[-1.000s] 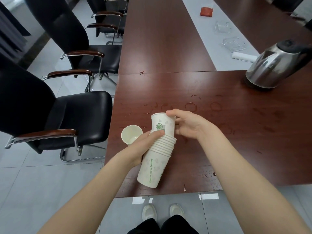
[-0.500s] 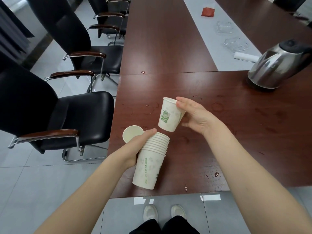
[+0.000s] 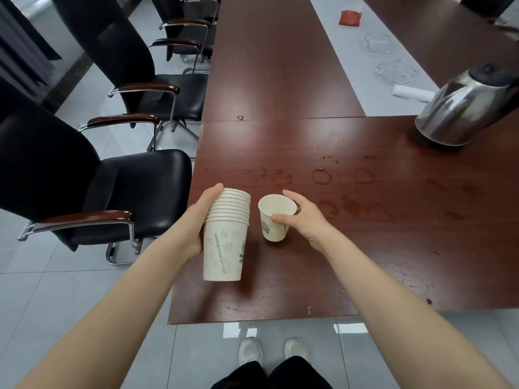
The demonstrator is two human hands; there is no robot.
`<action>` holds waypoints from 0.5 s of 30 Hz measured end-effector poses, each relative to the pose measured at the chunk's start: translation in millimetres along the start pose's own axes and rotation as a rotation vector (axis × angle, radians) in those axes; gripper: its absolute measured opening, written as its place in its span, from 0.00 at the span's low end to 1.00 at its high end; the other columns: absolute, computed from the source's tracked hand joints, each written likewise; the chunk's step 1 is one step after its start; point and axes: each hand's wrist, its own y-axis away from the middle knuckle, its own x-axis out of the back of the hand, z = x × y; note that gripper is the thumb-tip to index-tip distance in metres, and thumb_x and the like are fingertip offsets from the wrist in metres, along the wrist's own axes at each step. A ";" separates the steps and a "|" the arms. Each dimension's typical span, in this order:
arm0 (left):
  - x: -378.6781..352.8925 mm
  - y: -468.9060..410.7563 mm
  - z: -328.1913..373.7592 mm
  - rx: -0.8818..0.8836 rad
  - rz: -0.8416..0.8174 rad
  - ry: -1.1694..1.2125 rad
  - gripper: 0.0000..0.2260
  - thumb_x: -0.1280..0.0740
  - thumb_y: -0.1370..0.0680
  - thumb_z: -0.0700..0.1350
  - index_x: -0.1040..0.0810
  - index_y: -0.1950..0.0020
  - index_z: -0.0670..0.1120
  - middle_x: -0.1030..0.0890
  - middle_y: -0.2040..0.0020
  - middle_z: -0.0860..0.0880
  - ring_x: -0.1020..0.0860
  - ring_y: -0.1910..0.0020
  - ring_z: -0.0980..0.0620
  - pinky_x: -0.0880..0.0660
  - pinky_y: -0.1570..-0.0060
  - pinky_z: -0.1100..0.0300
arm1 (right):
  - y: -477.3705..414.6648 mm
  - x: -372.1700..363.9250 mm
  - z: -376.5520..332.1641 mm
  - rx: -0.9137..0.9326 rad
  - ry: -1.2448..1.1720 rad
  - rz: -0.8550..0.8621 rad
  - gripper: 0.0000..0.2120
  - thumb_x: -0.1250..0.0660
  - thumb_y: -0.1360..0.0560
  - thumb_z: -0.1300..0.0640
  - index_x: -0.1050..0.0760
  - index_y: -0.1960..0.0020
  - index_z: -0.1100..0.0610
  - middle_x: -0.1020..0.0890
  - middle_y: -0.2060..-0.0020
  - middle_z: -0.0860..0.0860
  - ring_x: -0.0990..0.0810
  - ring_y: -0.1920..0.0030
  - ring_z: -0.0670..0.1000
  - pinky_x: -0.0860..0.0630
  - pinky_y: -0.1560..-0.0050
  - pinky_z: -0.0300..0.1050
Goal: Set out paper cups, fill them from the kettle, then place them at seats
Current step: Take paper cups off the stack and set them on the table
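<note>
My left hand (image 3: 200, 220) grips a tall stack of nested white paper cups (image 3: 224, 242) with green print, upright just above the dark red table (image 3: 280, 80) near its front left corner. My right hand (image 3: 307, 220) is closed around a single paper cup (image 3: 273, 220), upright with its mouth open and empty, right beside the stack and low over the tabletop; I cannot tell if its base touches the wood. The steel kettle (image 3: 463, 108) with a black lid stands at the far right of the table. No other loose cup shows.
Black armchairs (image 3: 140, 186) line the table's left side. Wet ring marks (image 3: 321, 175) dot the wood beyond the cups. On the grey centre strip lie two glass ashtrays (image 3: 396, 71), a white roll (image 3: 412, 92) and a red packet (image 3: 349, 17). My shoes stand at the table's front edge.
My right hand pulled the top cup off the stack, lifted it away, then brought it down upright to the right of the stack. The stack in my left hand tipped upright.
</note>
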 end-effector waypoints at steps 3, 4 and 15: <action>-1.6 -1.2 -1.3 0.000 0.014 0.022 0.19 0.36 0.24 0.58 0.20 0.53 0.42 0.16 0.63 0.43 0.17 0.66 0.46 0.22 0.57 0.52 | 1.6 -2.3 5.7 0.031 0.058 0.003 0.39 0.21 0.36 0.62 0.32 0.29 0.54 0.27 0.33 0.51 0.29 0.34 0.50 0.31 0.34 0.45; -1.5 -1.4 -2.3 0.002 0.017 0.023 0.19 0.36 0.24 0.58 0.20 0.52 0.42 0.16 0.62 0.43 0.17 0.65 0.46 0.22 0.57 0.52 | 2.3 -1.6 7.2 0.041 0.081 0.007 0.39 0.21 0.37 0.62 0.31 0.29 0.53 0.28 0.33 0.50 0.30 0.34 0.50 0.32 0.33 0.45; -4.8 -2.5 -15.5 0.029 0.028 -0.017 0.19 0.36 0.24 0.58 0.20 0.51 0.42 0.15 0.60 0.43 0.16 0.64 0.47 0.22 0.59 0.54 | 10.4 14.1 20.2 0.009 0.175 -0.083 0.39 0.21 0.37 0.62 0.31 0.31 0.47 0.27 0.35 0.49 0.29 0.36 0.50 0.31 0.37 0.42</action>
